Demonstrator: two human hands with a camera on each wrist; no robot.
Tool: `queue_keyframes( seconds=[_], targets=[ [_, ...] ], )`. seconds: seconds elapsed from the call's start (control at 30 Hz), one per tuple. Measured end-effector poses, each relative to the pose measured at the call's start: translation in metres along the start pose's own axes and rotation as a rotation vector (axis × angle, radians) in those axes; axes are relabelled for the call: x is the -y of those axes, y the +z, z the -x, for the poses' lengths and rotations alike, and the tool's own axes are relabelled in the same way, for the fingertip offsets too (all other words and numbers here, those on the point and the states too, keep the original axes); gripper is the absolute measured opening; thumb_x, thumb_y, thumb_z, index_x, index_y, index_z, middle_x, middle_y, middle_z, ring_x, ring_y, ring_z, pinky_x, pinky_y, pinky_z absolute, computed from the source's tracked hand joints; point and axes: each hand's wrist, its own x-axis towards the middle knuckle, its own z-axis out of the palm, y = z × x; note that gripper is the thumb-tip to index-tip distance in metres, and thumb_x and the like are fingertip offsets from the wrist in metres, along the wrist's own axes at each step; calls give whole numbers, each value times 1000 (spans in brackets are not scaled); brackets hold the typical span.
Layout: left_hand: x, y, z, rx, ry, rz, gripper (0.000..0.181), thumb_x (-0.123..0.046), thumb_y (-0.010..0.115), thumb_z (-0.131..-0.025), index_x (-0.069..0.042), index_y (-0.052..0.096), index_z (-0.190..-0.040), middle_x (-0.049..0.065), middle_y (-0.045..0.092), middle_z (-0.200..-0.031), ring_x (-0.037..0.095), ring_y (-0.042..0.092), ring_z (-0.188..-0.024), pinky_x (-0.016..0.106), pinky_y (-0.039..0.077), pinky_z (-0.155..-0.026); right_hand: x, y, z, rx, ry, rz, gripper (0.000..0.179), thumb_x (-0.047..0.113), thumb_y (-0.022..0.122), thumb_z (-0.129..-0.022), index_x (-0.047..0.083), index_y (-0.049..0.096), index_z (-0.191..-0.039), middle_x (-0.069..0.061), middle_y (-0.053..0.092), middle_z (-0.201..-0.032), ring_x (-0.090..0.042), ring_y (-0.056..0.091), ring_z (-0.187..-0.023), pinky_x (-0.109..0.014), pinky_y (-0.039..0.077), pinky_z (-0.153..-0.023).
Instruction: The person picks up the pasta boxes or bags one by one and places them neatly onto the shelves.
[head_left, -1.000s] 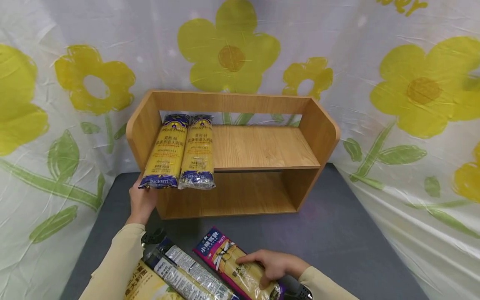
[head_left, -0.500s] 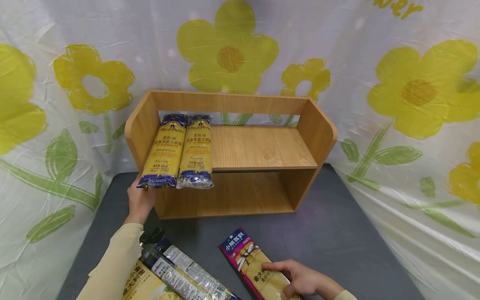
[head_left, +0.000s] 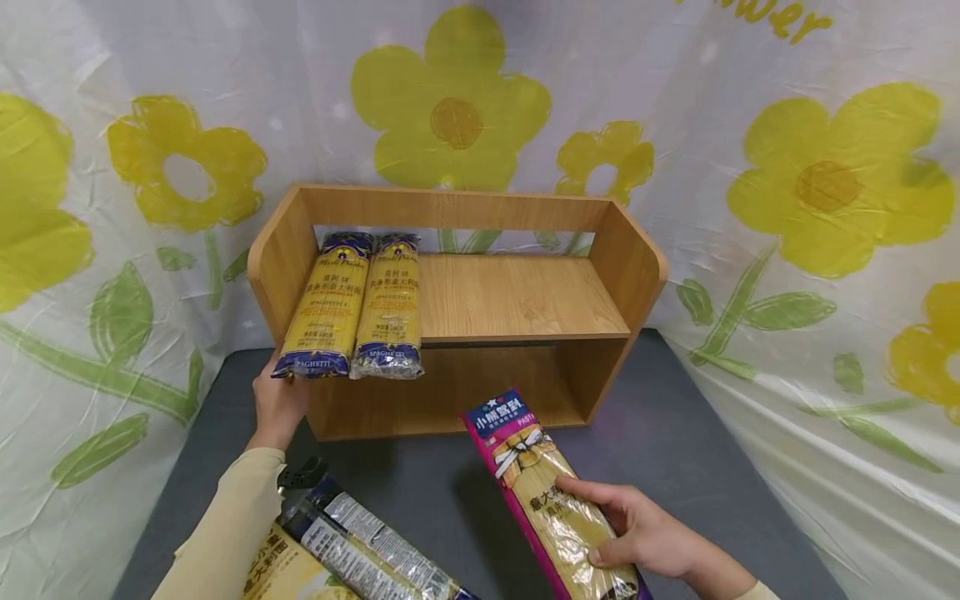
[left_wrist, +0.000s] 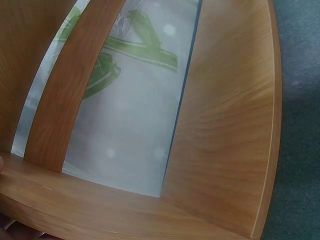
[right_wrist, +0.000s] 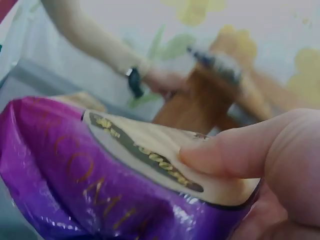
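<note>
My right hand (head_left: 645, 533) grips a pink-and-purple pack of pasta (head_left: 558, 508), thumb on one side and fingers on the other. The pack is lifted over the table with its blue-labelled end tilted toward the shelf. Close up in the right wrist view, the thumb presses on the pack's purple end (right_wrist: 100, 175). My left hand (head_left: 279, 404) holds the left side panel of the wooden shelf (head_left: 510, 292); its fingers are partly hidden behind a spaghetti pack. Two yellow-and-blue spaghetti packs (head_left: 330, 300) lie side by side on the upper board, at its left end.
Two dark-ended packs (head_left: 375, 546) lie back side up on the grey table (head_left: 690, 442) near its front. Beside them, partly under the left sleeve, is a yellow pack (head_left: 288, 571). A flower-printed curtain (head_left: 457, 75) hangs behind and around the table.
My right hand has raised the pink-and-purple pasta pack off the table and carried it right and toward the shelf. The left hand stays at the shelf's side.
</note>
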Motion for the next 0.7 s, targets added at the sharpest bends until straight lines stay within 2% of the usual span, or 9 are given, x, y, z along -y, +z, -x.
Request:
queue_keyframes(
  seconds=[0.13,0.23,0.3,0.43,0.57,0.7],
  targets=[
    [2,-1,1,-6,5,1,52,-37,39,-110,-2,47,-147,32,63,-130,42,59,-97,48,50,-72,38,7,-8,15,-60,28,73,-13,54,-96,13,34,-160,3,55,-149,-14,63,-122,-30,56,-94],
    [2,-1,1,2,3,0,53,-39,38,-110,-2,46,-148,32,63,-129,41,59,-95,45,50,-69,64,12,-20,-36,-70,63,71,-10,58,-95,18,40,-158,-1,59,-142,-14,67,-115,-30,58,-89],
    [1,-1,1,9,1,-5,54,-39,37,-110,-2,45,-149,32,62,-130,41,59,-95,44,51,-69,80,16,-31,-103,-56,85,70,-7,61,-95,18,41,-157,-4,60,-136,-15,68,-111,-30,59,-87],
    [0,-1,1,7,5,-2,54,-38,36,-110,-2,45,-149,33,61,-131,43,59,-99,50,50,-74,107,18,-64,-283,-2,173,76,-4,64,-92,8,31,-160,-11,59,-128,-16,67,-103,-30,59,-82],
    [1,-1,1,-1,20,7,52,-35,35,-111,-1,45,-149,35,59,-134,48,59,-105,59,48,-83,125,13,-110,-446,68,262,78,-6,60,-93,5,24,-162,-25,52,-141,-16,66,-101,-27,58,-81],
    [2,-1,1,-1,36,10,51,-33,34,-111,-1,46,-149,35,59,-134,49,61,-105,61,48,-83,135,8,-157,-579,113,284,75,-6,58,-95,10,27,-162,-26,45,-155,-19,64,-108,-26,56,-84]
  ],
)
